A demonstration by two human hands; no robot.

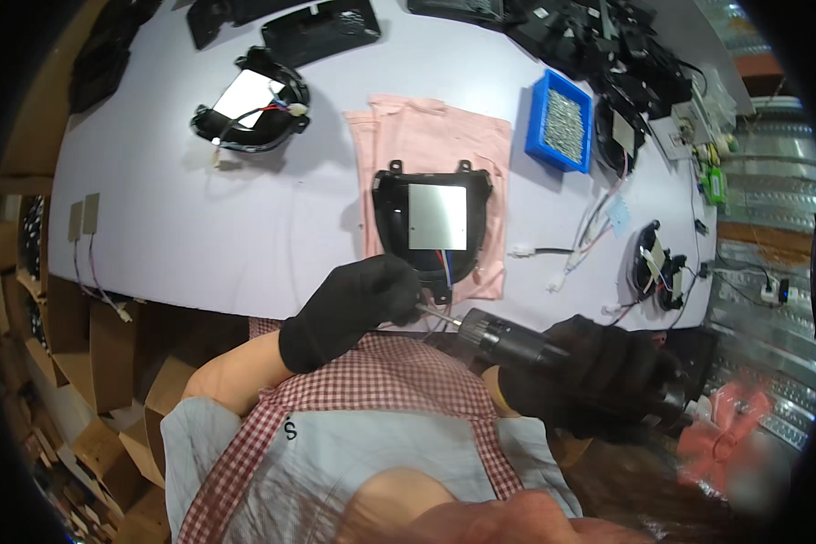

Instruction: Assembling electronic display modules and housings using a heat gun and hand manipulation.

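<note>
My right hand (598,367), in a black glove, is wrapped round a black electric screwdriver (508,343) that points left. At the tip of its thin metal bit, my left hand (358,304), also black-gloved, is closed with the fingers pinched together; what they hold is hidden. Just beyond the hands lies a black plastic housing (392,218) with a shiny square plate (438,218) on it. Red, white and blue wires (446,266) come out below the plate. Under the housing is a folded pink cloth (426,122).
A blue tray (537,127) of small metal screws stands right of the cloth. Another housing with wires (263,104) sits at the far left. Small wired parts (648,267) lie at the right, two flat pieces (83,218) at the left. Black parts (322,32) line the far edge.
</note>
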